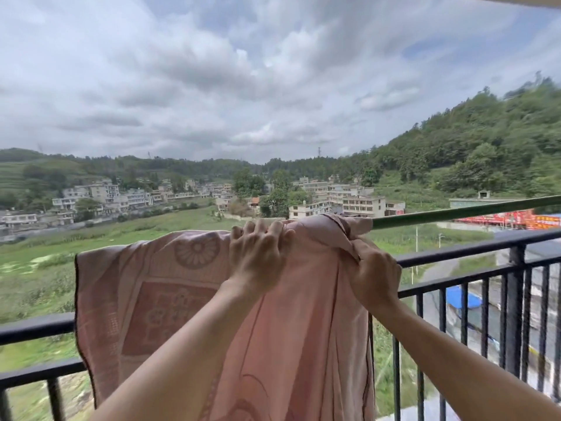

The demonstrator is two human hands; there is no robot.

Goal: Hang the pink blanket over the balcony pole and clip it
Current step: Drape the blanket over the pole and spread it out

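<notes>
The pink blanket (145, 287), woven with flower and square patterns, hangs draped over the green pole (461, 211), which runs up to the right above the railing. My left hand (256, 255) presses down on the blanket's top fold, fingers curled over it. My right hand (375, 276) pinches a bunched edge of the blanket just below the pole. The blanket's right part is crumpled near the pole; its left part hangs flat. No clip shows in view.
A black metal balcony railing (513, 299) with vertical bars stands in front of me, below the pole. Beyond it lie fields, a village and wooded hills. A road and a blue cover lie far below on the right.
</notes>
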